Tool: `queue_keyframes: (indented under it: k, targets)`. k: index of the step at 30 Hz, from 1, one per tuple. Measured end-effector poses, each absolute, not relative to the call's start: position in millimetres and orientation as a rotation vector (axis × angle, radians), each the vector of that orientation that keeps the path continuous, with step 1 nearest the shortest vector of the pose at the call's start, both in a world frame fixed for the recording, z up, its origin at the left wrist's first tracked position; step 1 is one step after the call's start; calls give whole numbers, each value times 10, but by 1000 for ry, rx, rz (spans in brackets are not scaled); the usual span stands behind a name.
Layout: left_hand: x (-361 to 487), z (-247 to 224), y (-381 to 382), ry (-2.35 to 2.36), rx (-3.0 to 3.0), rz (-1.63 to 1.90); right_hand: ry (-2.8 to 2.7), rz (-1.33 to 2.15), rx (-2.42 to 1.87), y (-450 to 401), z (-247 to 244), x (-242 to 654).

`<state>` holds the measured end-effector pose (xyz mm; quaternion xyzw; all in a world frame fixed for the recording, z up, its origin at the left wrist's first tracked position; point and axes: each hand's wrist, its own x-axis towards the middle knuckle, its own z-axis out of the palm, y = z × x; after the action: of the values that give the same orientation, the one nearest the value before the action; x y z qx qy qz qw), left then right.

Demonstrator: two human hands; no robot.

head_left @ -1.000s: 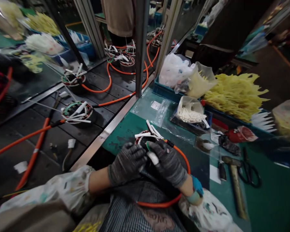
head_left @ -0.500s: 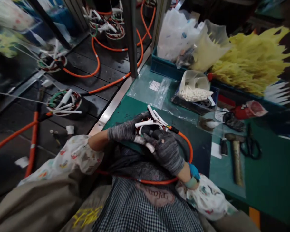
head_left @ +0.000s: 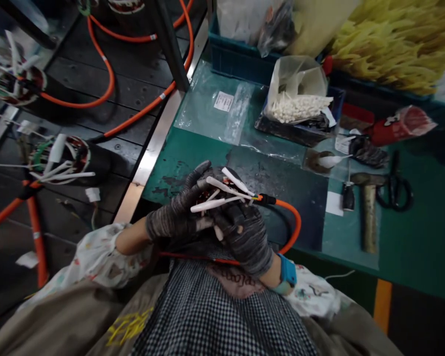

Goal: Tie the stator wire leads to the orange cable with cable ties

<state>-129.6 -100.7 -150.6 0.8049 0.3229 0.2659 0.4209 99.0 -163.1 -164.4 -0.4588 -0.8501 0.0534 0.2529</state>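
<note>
In front of my lap, at the green bench's edge, is a motor stator [head_left: 200, 199] with copper windings, mostly covered by my gloved hands. White-sleeved leads [head_left: 217, 201] fan out across its top and meet at a black collar on an orange cable [head_left: 295, 217], which loops down to the right and back across my apron. My left hand [head_left: 174, 212], in a grey glove, wraps the stator's left side, fingers on the far side and thumb near. My right hand [head_left: 248, 240], also gloved, curls over its near right side; some of its fingertips are hidden beneath the leads.
Several other stators [head_left: 72, 158] with orange cables stand on the dark slatted surface at left. A metal post [head_left: 170, 44] rises by the bench. A small tray [head_left: 282, 131] of white sleeves, a hammer [head_left: 369, 217], scissors [head_left: 395, 188] and a red bag [head_left: 402, 126] lie right.
The view has shifted, with the bench items higher in it. The leads now lie pointing more to the left, and my left fingers have lifted and spread along the stator's far side.
</note>
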Motion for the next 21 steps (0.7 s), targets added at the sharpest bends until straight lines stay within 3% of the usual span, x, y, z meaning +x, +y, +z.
queue_keyframes:
  k: [5,9,13,18,21]
  targets:
    - [-1171,-1499,-1080,902,2029,773,-2252,162,-1099,-1706,-1533,1182]
    - [-1058,-1438,-1093,902,2148,784,-2143,99,-1297,-1580,-1492,1378]
    - [-998,-1386,-1062,829,2357,764,-2123,366,-1474,-1393,-1596,1476]
    - [-1023,-1414,-1014,739,2414,742,-2225,413,-1212,-1340,-1665,1567]
    - [-1032,-1418,-1008,752,2397,732,-2168,491,-1299,-1342,-1630,1591]
